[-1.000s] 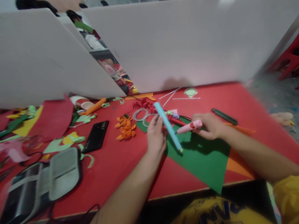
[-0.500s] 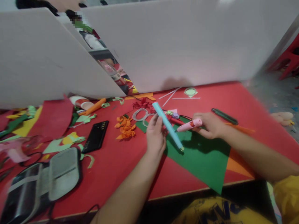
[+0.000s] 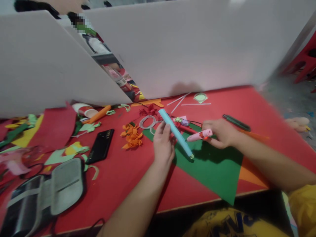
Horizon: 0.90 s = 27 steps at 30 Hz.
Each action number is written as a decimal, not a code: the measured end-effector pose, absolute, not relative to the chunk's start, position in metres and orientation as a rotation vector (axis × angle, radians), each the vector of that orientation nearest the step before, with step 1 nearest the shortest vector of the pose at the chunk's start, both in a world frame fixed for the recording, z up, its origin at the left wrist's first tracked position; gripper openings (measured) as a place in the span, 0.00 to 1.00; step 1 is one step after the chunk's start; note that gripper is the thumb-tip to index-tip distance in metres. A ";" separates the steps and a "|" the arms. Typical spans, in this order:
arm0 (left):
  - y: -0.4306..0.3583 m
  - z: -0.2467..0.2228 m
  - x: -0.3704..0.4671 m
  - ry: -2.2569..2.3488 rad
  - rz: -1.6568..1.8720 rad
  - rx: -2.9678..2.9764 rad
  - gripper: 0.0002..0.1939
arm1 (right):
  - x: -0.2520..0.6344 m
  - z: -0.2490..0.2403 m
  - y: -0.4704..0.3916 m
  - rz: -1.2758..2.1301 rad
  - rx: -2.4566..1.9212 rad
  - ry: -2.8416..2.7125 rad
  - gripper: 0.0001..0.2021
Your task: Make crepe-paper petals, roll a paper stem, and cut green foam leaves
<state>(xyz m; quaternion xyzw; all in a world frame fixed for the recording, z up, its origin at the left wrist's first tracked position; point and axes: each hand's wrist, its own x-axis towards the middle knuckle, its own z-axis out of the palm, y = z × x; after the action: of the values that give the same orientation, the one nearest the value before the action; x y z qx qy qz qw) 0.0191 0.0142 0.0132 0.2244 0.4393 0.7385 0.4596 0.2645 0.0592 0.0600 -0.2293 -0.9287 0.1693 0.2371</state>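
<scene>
My left hand [image 3: 163, 143] is closed around a light blue rolled paper tube [image 3: 175, 133], which slants down to the right and has a pale green bit at its lower end. From the right, my right hand [image 3: 219, 133] grips a pink glue gun [image 3: 199, 135] with a small orange-red light showing. Its tip is close beside the tube; whether they touch I cannot tell. Below both hands lies a green paper sheet [image 3: 209, 171]. Orange paper flowers [image 3: 132, 136] and loops of pale wire [image 3: 147, 122] lie left of the tube.
On the red table [image 3: 128, 184] are a black phone [image 3: 100, 145], an open zip case [image 3: 67, 186] and paper scraps on the left. A dark green cutter [image 3: 236, 122] lies beyond my right wrist. Pale sticks [image 3: 196, 104] lie before the white partition [image 3: 197, 46].
The glue gun has turned slightly in my right hand, and its light now shows. The tube has barely moved; the whole view has shifted a little.
</scene>
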 end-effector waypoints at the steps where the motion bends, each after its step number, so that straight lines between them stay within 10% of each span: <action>1: 0.014 0.013 0.019 1.087 1.826 0.553 0.26 | 0.265 0.061 0.059 0.466 -0.604 -2.556 0.05; 27: 0.021 0.009 0.012 1.087 1.923 0.466 0.25 | 0.275 0.061 0.070 0.929 -0.492 -2.419 0.07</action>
<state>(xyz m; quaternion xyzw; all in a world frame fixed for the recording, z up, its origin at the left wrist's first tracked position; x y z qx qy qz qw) 0.0115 0.0210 0.0089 0.1865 0.4353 0.7698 0.4279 0.2751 0.0695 0.0610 -0.1805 -0.8883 0.3410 0.2493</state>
